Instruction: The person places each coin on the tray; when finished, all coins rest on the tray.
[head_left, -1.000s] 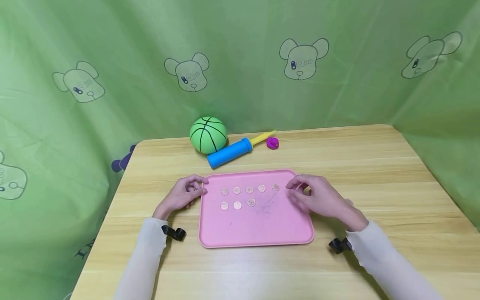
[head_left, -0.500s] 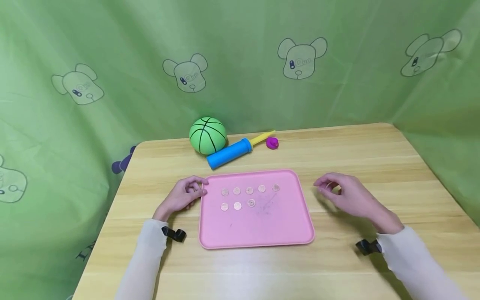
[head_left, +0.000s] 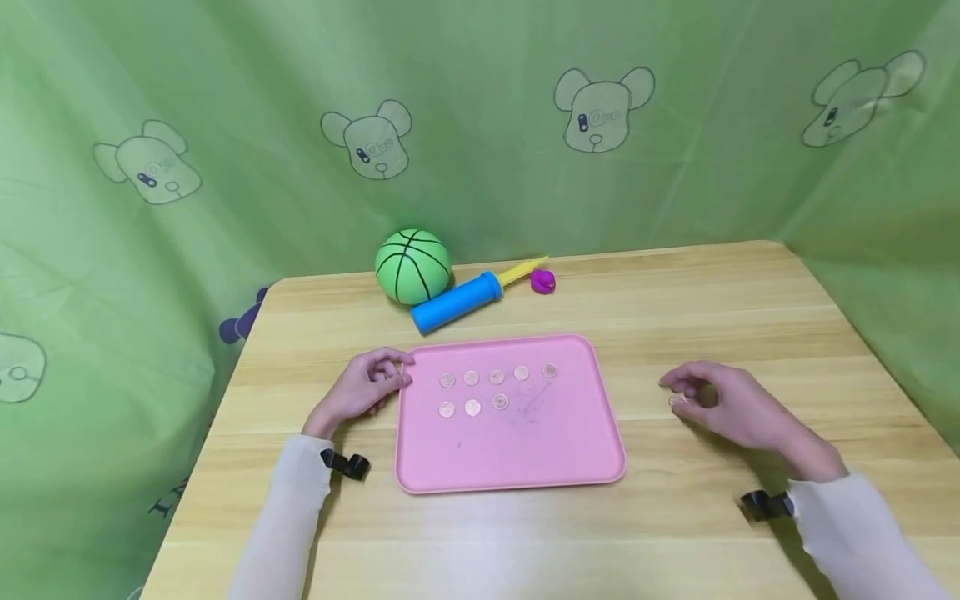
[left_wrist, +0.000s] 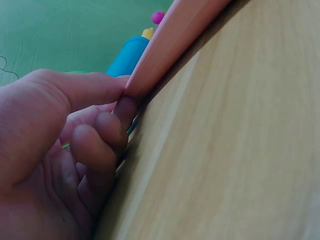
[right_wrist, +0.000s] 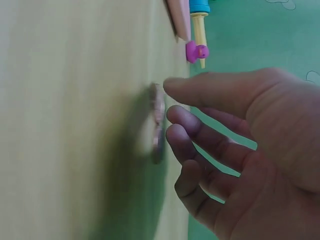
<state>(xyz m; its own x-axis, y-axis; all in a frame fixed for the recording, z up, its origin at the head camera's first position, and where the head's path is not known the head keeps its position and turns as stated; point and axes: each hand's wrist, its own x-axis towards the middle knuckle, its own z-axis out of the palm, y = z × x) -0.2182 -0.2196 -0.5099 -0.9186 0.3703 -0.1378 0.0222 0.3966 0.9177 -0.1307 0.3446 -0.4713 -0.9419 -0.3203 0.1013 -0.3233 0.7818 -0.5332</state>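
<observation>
A pink tray [head_left: 510,454] lies on the table with several coins [head_left: 497,377] in two rows, five behind reading simply as a longer row and a shorter row in front. My left hand [head_left: 364,385] pinches the tray's left rim near its far corner; in the left wrist view the thumb and a finger meet at the tray edge [left_wrist: 165,50]. My right hand [head_left: 723,404] hovers right of the tray, fingers loosely bent. Below its fingertips a few blurred coins [right_wrist: 158,120] lie on the table, apart from the thumb [right_wrist: 200,90] in the right wrist view.
Behind the tray lie a green ball [head_left: 413,267] with black lines, a blue pump [head_left: 456,303] with a yellow nozzle, and a small purple toy duck [head_left: 543,282]. A green curtain [head_left: 480,167] hangs behind the wooden table [head_left: 525,550].
My right hand has moved from over the tray's right edge out to the right and reached the loose coins. The left hand stays on the tray rim; the rows of coins look the same.
</observation>
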